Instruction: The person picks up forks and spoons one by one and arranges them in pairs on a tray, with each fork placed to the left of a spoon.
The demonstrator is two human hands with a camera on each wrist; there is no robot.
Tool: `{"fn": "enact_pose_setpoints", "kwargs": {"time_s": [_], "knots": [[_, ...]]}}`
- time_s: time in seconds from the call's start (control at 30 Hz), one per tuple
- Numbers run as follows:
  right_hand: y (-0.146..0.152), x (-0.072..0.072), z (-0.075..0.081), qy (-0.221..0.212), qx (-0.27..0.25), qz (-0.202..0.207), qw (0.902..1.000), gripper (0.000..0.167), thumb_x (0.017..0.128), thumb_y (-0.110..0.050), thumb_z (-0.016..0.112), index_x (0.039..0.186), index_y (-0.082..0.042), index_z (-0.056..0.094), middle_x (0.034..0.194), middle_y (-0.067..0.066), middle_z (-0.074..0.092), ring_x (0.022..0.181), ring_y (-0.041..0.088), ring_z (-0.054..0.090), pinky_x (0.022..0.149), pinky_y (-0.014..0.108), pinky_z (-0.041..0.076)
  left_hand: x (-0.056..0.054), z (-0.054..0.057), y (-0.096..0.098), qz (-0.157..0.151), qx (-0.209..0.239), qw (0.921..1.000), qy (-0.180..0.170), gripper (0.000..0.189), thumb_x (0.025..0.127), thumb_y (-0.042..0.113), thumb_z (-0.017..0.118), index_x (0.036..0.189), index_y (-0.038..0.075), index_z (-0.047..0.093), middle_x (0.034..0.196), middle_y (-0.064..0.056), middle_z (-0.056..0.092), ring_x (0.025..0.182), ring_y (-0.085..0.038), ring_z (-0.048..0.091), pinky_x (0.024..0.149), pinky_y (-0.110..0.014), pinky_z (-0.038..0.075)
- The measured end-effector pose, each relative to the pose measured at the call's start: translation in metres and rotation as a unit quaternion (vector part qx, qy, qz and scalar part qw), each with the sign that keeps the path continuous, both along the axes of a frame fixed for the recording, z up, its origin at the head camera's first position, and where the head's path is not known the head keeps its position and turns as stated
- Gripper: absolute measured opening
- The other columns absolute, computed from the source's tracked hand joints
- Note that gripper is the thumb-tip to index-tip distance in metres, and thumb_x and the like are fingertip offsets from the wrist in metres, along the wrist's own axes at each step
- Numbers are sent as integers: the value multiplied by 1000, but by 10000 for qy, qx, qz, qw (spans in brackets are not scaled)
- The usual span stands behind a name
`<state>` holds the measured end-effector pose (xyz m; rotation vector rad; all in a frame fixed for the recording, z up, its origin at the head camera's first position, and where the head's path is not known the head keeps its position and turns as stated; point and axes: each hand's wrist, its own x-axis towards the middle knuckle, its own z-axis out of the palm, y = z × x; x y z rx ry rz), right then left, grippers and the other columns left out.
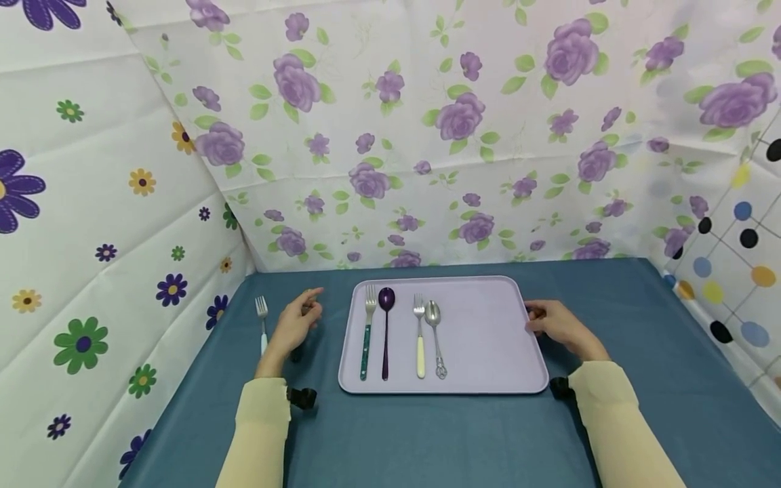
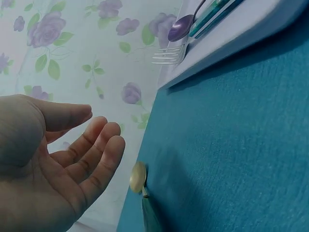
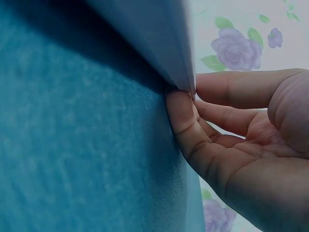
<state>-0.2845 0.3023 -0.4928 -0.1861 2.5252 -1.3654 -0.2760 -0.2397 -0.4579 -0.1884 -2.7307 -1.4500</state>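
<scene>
My right hand pinches the right rim of a pale lilac tray; in the right wrist view the thumb and fingers meet at its edge. On the tray lie a fork with a green handle, a dark purple spoon, a fork with a cream handle and a silver spoon with an ornate handle. Left of the tray, my left hand hovers with loosely bent fingers and holds nothing. Near it lies a gold spoon with a green handle, mostly hidden in the head view.
A fork with a pale handle lies on the blue tablecloth, left of my left hand and partly behind the forearm. Flowered sheets stand at the back and left, and a dotted sheet at the right.
</scene>
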Motion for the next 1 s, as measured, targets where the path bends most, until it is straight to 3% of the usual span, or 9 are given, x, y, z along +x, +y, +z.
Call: {"fn": "enact_pose_setpoints", "kwargs": {"time_s": [0.4,0.67,0.8,1.0], "knots": [[0,1,1,-17,-2,-21,10000,61,99,1,61,151,19,35,96,13,55,87,25,57,77,38,52,0,8,-5,216,-9,9997,-87,46,110,10,51,155,0,45,125,-27,58,109,-45,62,91,-52,55],[-3,-2,2,-80,10,-69,9999,61,98,1,62,151,18,37,95,12,53,87,26,56,77,37,51,-1,5,-13,391,-11,9992,-26,46,109,7,50,155,0,46,124,-28,58,107,-46,62,85,-48,55],[-1,-2,2,-89,-2,-97,9999,61,98,2,62,151,17,37,94,12,53,86,26,56,76,36,52,1,7,-15,691,-359,9967,230,43,109,8,50,152,1,50,121,-24,59,104,-42,63,77,-42,52],[-1,-1,3,-97,-54,-36,9999,62,98,2,63,151,19,36,95,13,53,86,25,56,76,37,52,3,10,-25,1184,-920,9879,403,43,106,3,48,149,0,54,120,-24,62,109,-39,61,82,-47,48]]}}
